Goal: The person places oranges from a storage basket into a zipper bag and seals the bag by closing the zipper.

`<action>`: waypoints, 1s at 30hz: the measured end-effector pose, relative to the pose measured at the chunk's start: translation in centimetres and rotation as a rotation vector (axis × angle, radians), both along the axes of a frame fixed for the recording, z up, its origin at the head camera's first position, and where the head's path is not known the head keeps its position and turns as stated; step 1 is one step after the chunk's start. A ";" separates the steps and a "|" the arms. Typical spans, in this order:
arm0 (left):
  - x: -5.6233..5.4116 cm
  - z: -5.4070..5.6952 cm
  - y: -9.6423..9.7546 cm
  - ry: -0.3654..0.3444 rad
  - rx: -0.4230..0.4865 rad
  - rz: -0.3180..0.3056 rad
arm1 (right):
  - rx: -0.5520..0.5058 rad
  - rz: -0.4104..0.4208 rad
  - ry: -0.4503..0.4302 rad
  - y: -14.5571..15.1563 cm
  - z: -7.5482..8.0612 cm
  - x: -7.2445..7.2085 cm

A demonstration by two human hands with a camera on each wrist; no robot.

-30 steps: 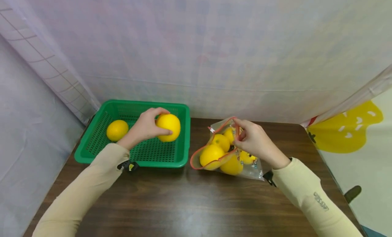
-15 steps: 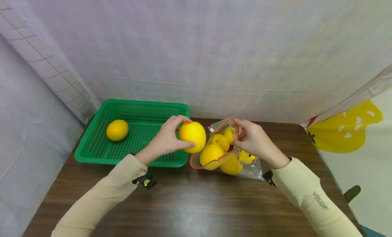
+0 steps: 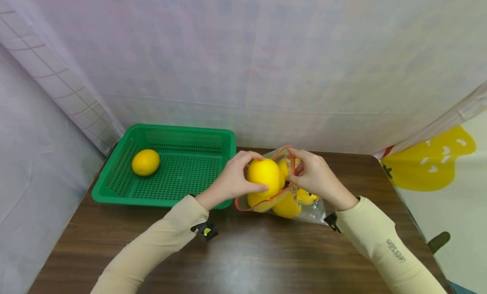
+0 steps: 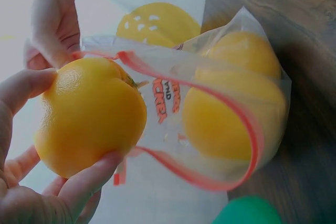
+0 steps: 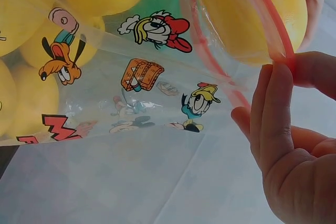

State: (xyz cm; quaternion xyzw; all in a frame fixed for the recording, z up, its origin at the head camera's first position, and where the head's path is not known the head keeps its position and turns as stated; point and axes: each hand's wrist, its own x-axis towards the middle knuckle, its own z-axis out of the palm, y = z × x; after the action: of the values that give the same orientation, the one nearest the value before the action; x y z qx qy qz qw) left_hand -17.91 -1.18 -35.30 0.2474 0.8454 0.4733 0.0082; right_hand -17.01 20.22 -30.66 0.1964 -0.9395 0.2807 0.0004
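My left hand grips a round yellow orange, thumb in front and fingers behind, over the mouth of a clear plastic zip bag. In the left wrist view the orange has dimpled skin and a small green stem end, beside the bag's red zip edge. My right hand pinches that edge, holding the mouth open. Several yellow fruits lie inside the bag. Cartoon prints cover its side in the right wrist view.
A green plastic basket stands left of the bag, with one yellow fruit at its left end. Both rest on a dark wooden table. A pale curtain hangs behind the table.
My left hand has carried the orange rightward from over the basket to the bag's mouth. The right hand stays at the bag's edge, almost still.
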 end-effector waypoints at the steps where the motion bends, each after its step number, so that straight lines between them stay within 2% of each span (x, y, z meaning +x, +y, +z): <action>1: 0.0 -0.1 0.2 0.001 0.002 -0.004 | -0.002 0.002 0.003 0.0 0.0 0.0; 10: -0.3 -0.4 2.2 -0.001 -0.024 -0.026 | -0.010 -0.007 0.000 -0.2 0.1 0.1; 17: -0.6 -1.0 3.2 0.022 -0.039 -0.050 | -0.003 -0.014 0.005 -0.3 0.1 0.1; 19: -0.7 -1.0 3.3 -0.001 -0.020 -0.051 | -0.001 -0.018 0.006 -0.3 0.1 0.2; 24: -1.0 -0.4 3.0 -0.062 0.019 -0.051 | 0.000 -0.017 0.007 -0.2 0.1 0.0; 30: -1.5 0.9 0.8 -0.067 -0.026 -0.022 | 0.013 -0.052 -0.005 0.2 0.4 -0.1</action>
State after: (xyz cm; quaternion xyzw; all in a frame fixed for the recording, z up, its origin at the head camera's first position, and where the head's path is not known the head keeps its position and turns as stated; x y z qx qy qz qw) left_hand -19.46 -0.37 -34.35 0.2404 0.8481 0.4700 0.0449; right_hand -17.11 20.47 -30.28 0.1713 -0.9461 0.2749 0.0043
